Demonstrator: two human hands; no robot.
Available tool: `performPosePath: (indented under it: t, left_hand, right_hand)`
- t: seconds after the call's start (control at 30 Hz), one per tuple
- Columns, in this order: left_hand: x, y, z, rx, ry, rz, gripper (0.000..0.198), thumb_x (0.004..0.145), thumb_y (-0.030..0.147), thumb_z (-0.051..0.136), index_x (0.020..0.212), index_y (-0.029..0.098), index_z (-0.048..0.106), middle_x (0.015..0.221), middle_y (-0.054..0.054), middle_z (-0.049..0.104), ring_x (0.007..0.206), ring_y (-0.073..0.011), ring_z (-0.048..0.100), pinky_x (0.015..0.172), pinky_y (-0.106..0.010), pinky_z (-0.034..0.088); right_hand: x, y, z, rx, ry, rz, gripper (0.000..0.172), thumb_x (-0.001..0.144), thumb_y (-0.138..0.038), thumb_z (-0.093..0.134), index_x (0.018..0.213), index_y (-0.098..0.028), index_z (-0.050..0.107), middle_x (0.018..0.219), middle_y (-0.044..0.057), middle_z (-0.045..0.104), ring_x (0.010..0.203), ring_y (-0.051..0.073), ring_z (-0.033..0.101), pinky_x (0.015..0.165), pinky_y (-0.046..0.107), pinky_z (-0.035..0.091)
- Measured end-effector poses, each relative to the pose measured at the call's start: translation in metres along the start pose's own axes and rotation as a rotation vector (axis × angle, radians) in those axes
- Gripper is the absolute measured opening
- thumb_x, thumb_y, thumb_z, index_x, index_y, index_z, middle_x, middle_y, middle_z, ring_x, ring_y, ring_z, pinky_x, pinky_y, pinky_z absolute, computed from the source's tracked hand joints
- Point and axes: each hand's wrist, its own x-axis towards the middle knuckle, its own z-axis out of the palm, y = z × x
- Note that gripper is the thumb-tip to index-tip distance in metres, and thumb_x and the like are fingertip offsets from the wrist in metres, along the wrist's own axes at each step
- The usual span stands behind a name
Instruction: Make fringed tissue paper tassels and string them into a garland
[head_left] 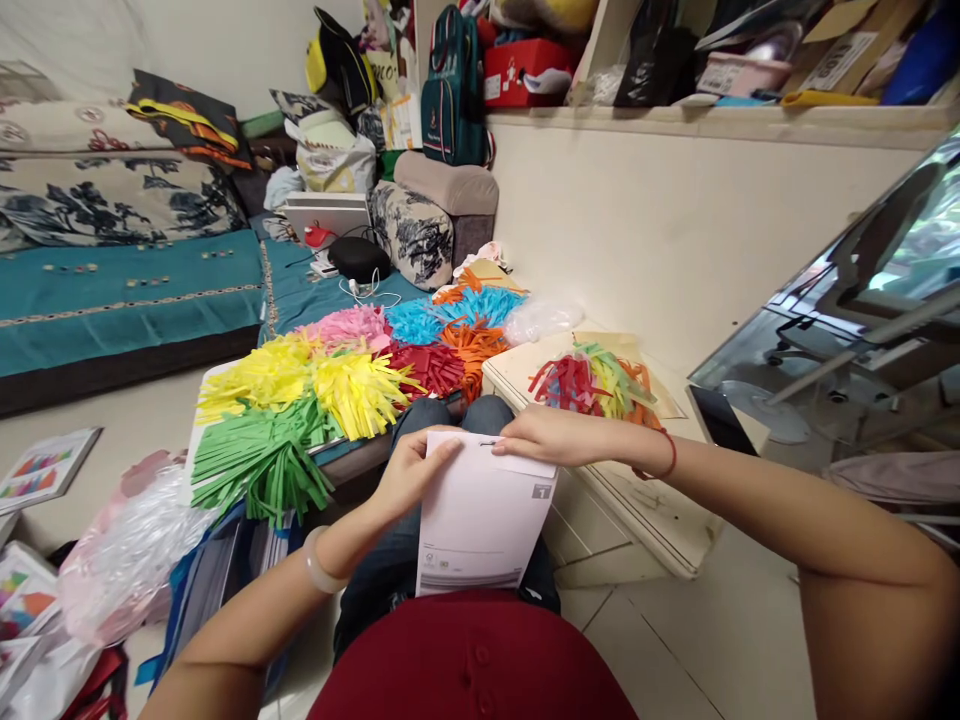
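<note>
A white printed paper packet (476,520) stands tilted over my lap, with a dark slot at its top and a small grey label marked 1 near its right edge. My left hand (411,468) pinches its upper left edge, thumb on the front face. At the top right corner my right hand (544,437) grips it, fingers beside the slot. Whether the packet holds anything is hidden. Beyond it lie fringed paper bundles: green (259,450), yellow (360,390), dark red (427,368), orange (476,345), blue (416,320) and pink (349,325).
On the cream table (660,520) at right lie a mixed-colour fringe bundle (596,385) and a dark phone (721,420). A blue bag (214,570) and crumpled clear plastic (142,540) are on the floor at left. A teal-covered sofa (127,290) stands behind.
</note>
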Motion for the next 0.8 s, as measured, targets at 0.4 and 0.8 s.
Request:
performPosePath:
  t: [0.4, 0.8]
  left_hand:
    - [0.018, 0.02, -0.015, 0.326, -0.143, 0.165, 0.032, 0.083, 0.041, 0.059, 0.085, 0.013, 0.073, 0.085, -0.007, 0.074, 0.075, -0.0174, 0.063, 0.065, -0.022, 0.045]
    - [0.028, 0.059, -0.018, 0.982, -0.414, 0.336, 0.031, 0.093, 0.032, 0.043, 0.09, 0.015, 0.069, 0.074, -0.006, 0.068, 0.062, -0.0142, 0.057, 0.059, -0.022, 0.034]
  right_hand:
    - [-0.019, 0.032, 0.019, 0.218, 0.09, 0.012, 0.048, 0.093, -0.047, 0.039, 0.063, -0.012, 0.053, 0.054, -0.002, 0.046, 0.05, 0.008, 0.04, 0.05, 0.022, 0.028]
    - [-0.034, 0.046, 0.043, 0.903, 0.123, 0.027, 0.047, 0.082, -0.054, 0.06, 0.091, -0.008, 0.068, 0.084, 0.008, 0.07, 0.074, 0.014, 0.066, 0.073, 0.027, 0.054]
